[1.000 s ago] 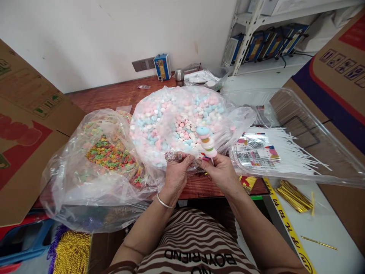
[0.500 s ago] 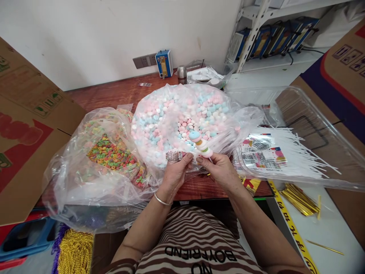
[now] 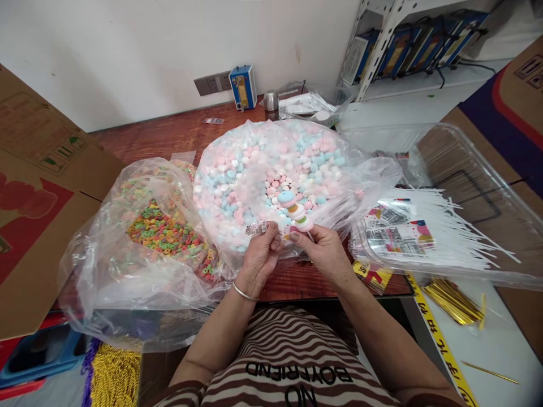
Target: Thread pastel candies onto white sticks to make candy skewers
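My right hand (image 3: 324,252) is closed around the lower end of a candy skewer (image 3: 296,210), a stack of blue, white, pink and cereal-ring pieces tilted up to the left. My left hand (image 3: 262,255), with a bangle at its wrist, pinches a small clear printed bag (image 3: 257,228) between thumb and fingers. Both hands are close together over the front of a big plastic bag of pastel marshmallows (image 3: 231,186). To the left lies an open bag of coloured cereal rings (image 3: 167,229).
At right, a clear plastic tray (image 3: 449,271) holds white sticks (image 3: 462,237) and printed bags (image 3: 403,234). Gold twist ties (image 3: 453,302) lie on the white surface. Cardboard boxes (image 3: 38,169) stand on both sides. A metal flask (image 3: 271,105) and a blue device (image 3: 243,87) are at the back.
The view has shifted slightly. My right hand keeps hold of the candy skewer, whose top has moved slightly left and up. My left hand still pinches the printed bag.
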### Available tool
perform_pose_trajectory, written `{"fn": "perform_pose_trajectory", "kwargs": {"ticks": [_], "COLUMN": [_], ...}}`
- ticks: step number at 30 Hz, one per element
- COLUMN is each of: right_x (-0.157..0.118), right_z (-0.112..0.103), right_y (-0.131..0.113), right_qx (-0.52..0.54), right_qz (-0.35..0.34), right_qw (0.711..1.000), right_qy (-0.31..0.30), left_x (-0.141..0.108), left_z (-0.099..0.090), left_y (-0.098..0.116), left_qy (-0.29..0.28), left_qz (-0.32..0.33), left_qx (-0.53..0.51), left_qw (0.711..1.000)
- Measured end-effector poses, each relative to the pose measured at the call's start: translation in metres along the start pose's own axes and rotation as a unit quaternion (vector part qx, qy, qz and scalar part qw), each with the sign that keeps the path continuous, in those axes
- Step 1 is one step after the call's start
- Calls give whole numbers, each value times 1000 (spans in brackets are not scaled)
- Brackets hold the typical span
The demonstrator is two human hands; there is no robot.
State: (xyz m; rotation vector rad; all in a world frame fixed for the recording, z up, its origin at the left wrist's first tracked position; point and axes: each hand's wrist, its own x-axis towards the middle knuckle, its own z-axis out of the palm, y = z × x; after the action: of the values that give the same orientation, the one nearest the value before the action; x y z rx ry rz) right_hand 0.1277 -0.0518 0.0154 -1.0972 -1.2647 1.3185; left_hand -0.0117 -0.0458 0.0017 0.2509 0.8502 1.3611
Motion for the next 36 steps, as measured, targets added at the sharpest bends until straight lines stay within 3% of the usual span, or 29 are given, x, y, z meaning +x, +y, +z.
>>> {"fn": "perform_pose_trajectory", "kwargs": {"ticks": [4,8,13,22,26,32,34,36], "right_x": [-7,-27,-51,-60,-64,-69,-70,-70], "right_z": [-6,-15,-24,-31,-33,-39,-41,-43], "right_y": [0,-2,-11,-7,-4,-6,-8,-12], "right_qx": [-34,-156,-258,-357,-427,-546,-549,-505], "right_qz": [-31,-92,-180,-240,-267,-317,-311,-282], "right_qw": [998,981,949,902,864,773,773,815], "right_qy": [42,76,36,23,26,66,67,39], "left_x": [3,3,3,0,0,2,2,2], "left_z": [0,-1,-4,-2,-2,-4,-4,-4], "left_y": [5,11,17,16,13,13,13,13], "left_qy": [36,45,29,32,21,46,42,18], "left_qz": [-39,-46,-25,11,29,70,85,97], "left_qx": [-83,-136,-159,-102,-72,-32,-7,17], "left_qw": [995,989,986,994,997,996,995,995]}}
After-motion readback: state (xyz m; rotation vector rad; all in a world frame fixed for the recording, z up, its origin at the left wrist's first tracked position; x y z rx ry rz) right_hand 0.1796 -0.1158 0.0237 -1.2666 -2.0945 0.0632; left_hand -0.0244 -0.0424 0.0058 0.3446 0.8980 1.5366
